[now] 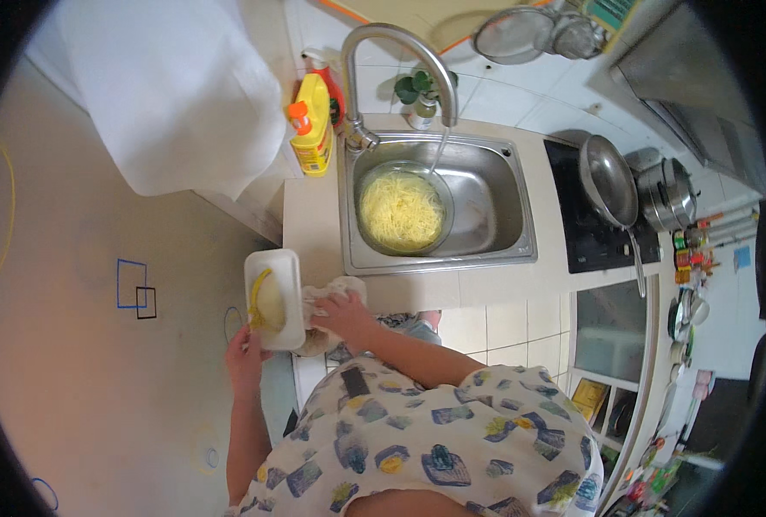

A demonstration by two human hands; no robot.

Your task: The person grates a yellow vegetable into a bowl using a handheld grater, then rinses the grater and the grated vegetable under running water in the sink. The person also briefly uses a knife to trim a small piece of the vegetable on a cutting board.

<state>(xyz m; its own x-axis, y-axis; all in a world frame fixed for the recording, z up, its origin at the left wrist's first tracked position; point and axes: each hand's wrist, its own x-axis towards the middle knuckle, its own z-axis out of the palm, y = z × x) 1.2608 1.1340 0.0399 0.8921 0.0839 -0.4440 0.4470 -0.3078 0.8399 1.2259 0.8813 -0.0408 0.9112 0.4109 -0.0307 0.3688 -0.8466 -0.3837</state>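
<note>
My left hand (246, 359) is at the near left corner of a white rectangular plastic tray (291, 271), its fingers gripping the rim. Inside the tray lies a pale oval piece (271, 304) with a curved yellow strip (258, 291) along its left side; I cannot tell exactly what they are. Just right of the tray, my right hand (347, 318) rests on a crumpled white cloth (350, 284) at the counter's front edge, fingers around part of it. A clear bowl (446, 223) of pale yellow shreds in water (401, 210) stands in the steel sink (486, 226).
Water runs from the curved faucet (396, 31) into the sink. Yellow detergent bottles (315, 123) and a potted plant (421, 106) stand behind it. On the right, a frying pan (608, 178) and steel pots (667, 194) sit on the black cooktop (567, 213). White sheeting (182, 97) hangs at upper left.
</note>
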